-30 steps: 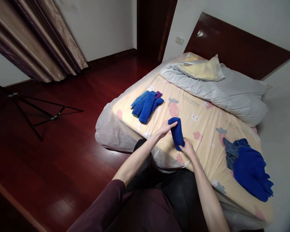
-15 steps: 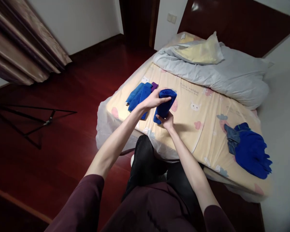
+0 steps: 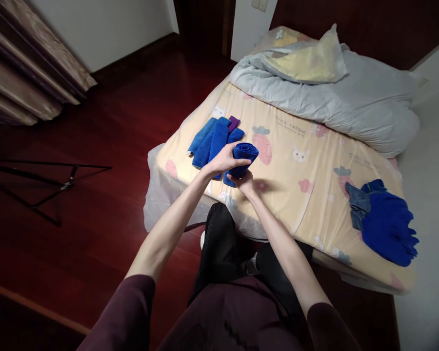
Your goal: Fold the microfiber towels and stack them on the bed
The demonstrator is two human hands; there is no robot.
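Both my hands hold a folded blue cloth (image 3: 246, 153) just above the bed's near left part. My left hand (image 3: 222, 160) wraps over its top and side. My right hand (image 3: 243, 182) grips it from underneath. Right behind the cloth lies a row of folded blue cloths (image 3: 210, 142) with a purple one (image 3: 233, 122) at its far end. A loose heap of blue cloths (image 3: 388, 229) with a grey-blue piece lies at the bed's right side.
The bed (image 3: 300, 195) has a yellow cartoon-print sheet; a grey duvet (image 3: 351, 107) and a yellow pillow (image 3: 307, 63) are bunched at its head. Dark red wood floor surrounds it, with a black tripod (image 3: 47, 180) on the left and curtains (image 3: 29, 78) at upper left.
Both hands lifted the folded blue cloth off the middle of the bed and carried it left, up against the row of folded cloths. The camera has tilted down.
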